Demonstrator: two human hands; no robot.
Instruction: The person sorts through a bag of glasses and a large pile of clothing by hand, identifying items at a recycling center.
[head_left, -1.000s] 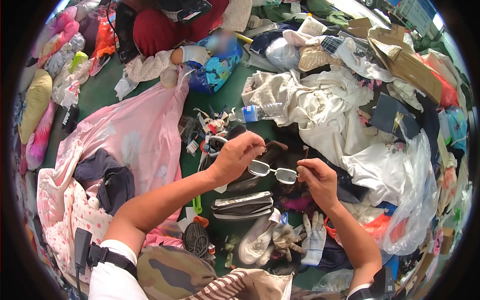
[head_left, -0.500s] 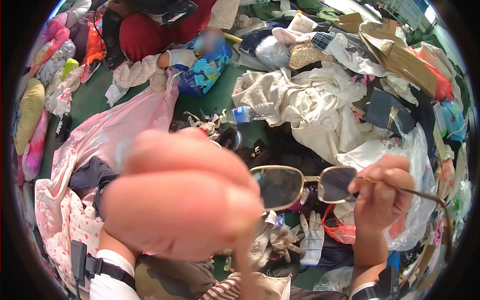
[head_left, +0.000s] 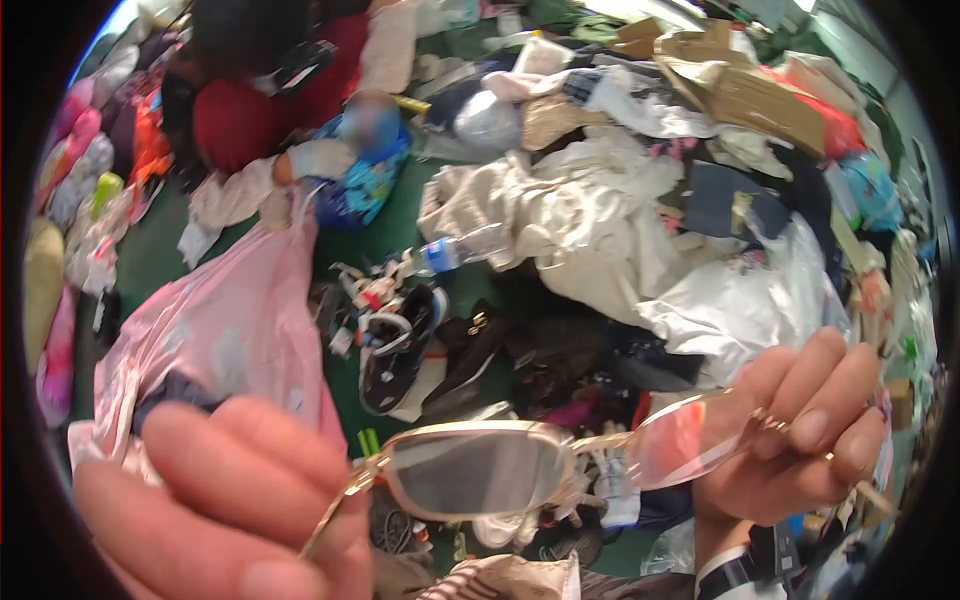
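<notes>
Gold-framed eyeglasses with faintly tinted lenses hang close in front of the camera. My left hand, large and partly blurred at the lower left, is closed around one temple arm near its hinge. On the other side my right hand pinches the second temple arm by the hinge. The frame tilts slightly, with its right lens higher. Behind the glasses, partly covered by them, lies a white work glove.
A pink plastic sheet, black shoes, a clear bottle and pale crumpled cloth lie on the green floor. Cardboard rests at the upper right. Another person's gloved hand is by a blue bag.
The glasses have come nearer the camera and lower, and turned so the lenses look clearer. My left hand has moved down and left; my right hand has shifted slightly right and down.
</notes>
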